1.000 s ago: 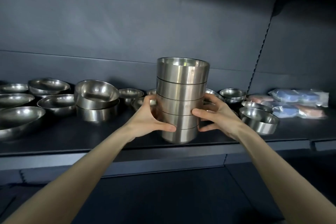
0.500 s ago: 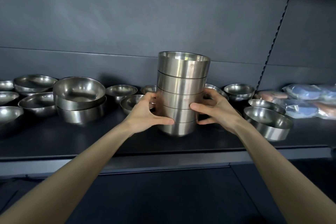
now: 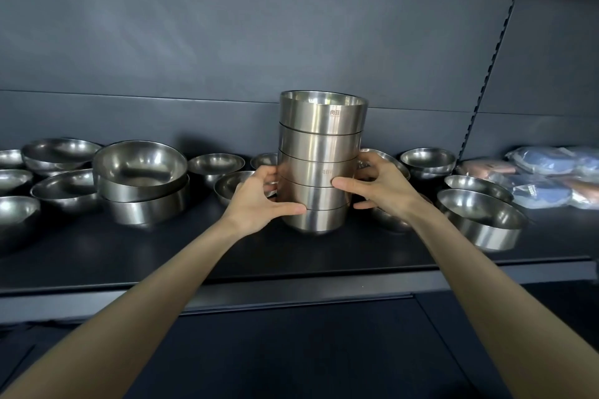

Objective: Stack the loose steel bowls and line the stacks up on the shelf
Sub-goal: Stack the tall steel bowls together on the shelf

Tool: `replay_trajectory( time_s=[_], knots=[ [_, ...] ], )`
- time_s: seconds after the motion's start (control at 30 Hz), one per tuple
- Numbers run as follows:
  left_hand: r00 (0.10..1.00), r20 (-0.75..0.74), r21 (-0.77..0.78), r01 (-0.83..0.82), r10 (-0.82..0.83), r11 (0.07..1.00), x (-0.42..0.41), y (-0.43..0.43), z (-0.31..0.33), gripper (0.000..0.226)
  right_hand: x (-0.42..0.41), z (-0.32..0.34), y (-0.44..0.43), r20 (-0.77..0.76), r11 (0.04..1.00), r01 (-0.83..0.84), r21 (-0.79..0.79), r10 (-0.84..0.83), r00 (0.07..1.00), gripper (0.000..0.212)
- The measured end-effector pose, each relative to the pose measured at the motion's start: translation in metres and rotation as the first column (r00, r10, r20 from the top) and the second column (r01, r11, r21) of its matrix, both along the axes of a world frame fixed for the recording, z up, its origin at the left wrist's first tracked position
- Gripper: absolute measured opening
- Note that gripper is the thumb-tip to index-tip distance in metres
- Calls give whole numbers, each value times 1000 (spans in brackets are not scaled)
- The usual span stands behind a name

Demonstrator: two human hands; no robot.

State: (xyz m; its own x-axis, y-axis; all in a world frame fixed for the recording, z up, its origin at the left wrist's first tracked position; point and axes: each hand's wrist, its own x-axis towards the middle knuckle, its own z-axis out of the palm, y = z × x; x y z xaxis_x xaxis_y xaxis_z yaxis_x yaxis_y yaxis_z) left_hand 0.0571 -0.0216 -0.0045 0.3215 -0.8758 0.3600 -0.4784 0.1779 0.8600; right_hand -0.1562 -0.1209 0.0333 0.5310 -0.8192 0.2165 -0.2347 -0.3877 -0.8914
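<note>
Gripping stack of five nested steel bowls (image 3: 321, 165) | left hand (image 3: 256, 201), right hand (image 3: 382, 191): fingers curled round it | upright over shelf (image 3: 194, 253)

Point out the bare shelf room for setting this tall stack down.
Bare shelf runs along the front edge, widest between the two-bowl stack and the tall stack. Crowded: loose bowls along the back, the far-left cluster, and at right the wide bowl near wrapped packets.

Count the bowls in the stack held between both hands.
5, nested: top bowl, second bowl, third bowl, fourth bowl, bottom bowl. Left hand and right hand grip the lower ones; more may hide inside.
</note>
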Motion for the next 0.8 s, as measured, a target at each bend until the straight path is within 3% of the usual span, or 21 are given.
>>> replay_trajectory(
  time_s=[0.23, 0.37, 0.43, 0.53, 0.6, 0.8],
  knots=[
    [999, -6, 2, 43, -43, 999, -1, 1, -2, 83, 0, 0, 0, -61, 999, 4, -31, -6, 998, 82],
    [990, 138, 41, -3, -2, 999, -3, 6, -1, 82, -1, 4, 7, -149, 996, 19, -86, -32, 988, 92],
    [972, 236, 71, -38, 20, 997, -4, 10, 0, 80, -3, 6, 10, -201, 991, 19, -133, -46, 979, 88],
    [903, 423, 76, -126, 83, 989, -5, 18, 5, 69, -9, 5, 13, -286, 979, 21, -205, -80, 955, 72],
    [839, 532, 53, -169, 115, 984, -7, 25, 10, 60, -15, 5, 17, -332, 971, 39, -237, -118, 936, 73],
    [659, 749, 7, -115, 71, 993, -21, 47, 40, 46, -39, 28, 44, -425, 906, 90, -414, -280, 861, 64]
  ],
)
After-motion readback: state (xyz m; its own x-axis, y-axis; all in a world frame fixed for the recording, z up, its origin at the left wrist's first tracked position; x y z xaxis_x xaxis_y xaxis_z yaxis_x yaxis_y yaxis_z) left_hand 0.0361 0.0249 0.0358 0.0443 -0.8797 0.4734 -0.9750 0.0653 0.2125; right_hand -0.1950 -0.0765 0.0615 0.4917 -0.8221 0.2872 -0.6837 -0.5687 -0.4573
